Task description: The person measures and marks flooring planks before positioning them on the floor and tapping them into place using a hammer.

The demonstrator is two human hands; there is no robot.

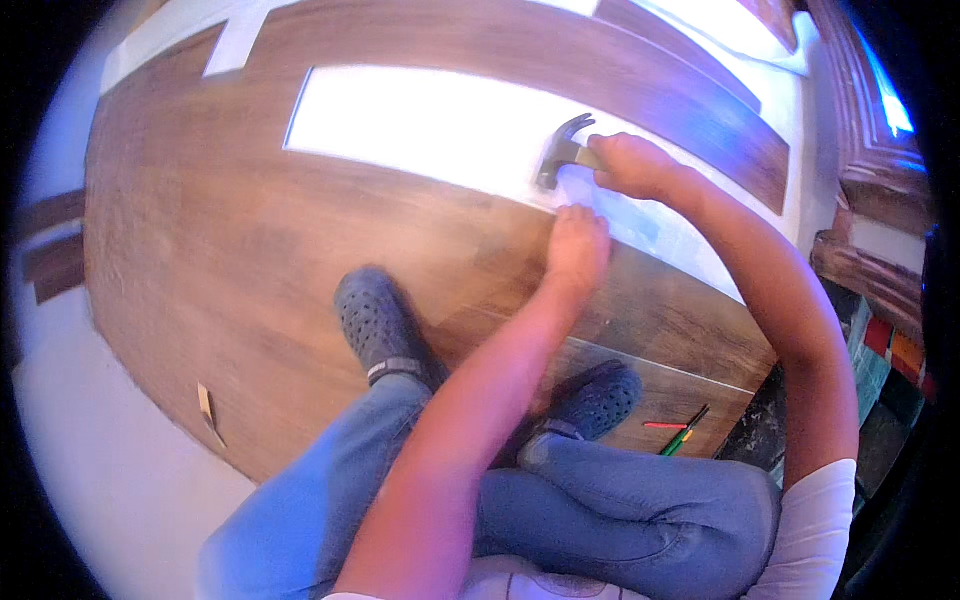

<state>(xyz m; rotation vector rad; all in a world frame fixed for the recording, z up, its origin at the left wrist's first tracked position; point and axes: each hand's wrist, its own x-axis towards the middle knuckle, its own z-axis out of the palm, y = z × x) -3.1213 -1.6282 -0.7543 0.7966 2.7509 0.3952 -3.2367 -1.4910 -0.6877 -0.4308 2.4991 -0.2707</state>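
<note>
Crouching over wood-look floor planks (250, 260), the person holds a claw hammer (562, 150) in the right hand (632, 165). The fingers are wrapped tight around the handle close up under the head, a choked-up grip that suits short, light taps. The hammer head sits just beyond the knuckles, over the edge where the laid plank meets the pale bare strip (420, 120) of underlay. The left hand (578, 245) lies just nearer the body than the gripping hand, palm down with the fingers together, pressing on the plank surface beside that edge; it pinches nothing.

To do this step well, I judge the bracing hand should keep firm weight on the plank so it does not lift or bounce, with its fingertips kept back from the strike line. The taps want to run low and flat, along the board, not down onto its face, which could chip the edge. Small repeated taps beat one hard swing. Whether a tapping block sits between hammer and plank I cannot tell; the spot is washed out by glare.

Both dark clogs (375, 320) are planted behind the hands. Two pencils (680, 430), red and green, lie well back by the right knee.
</note>
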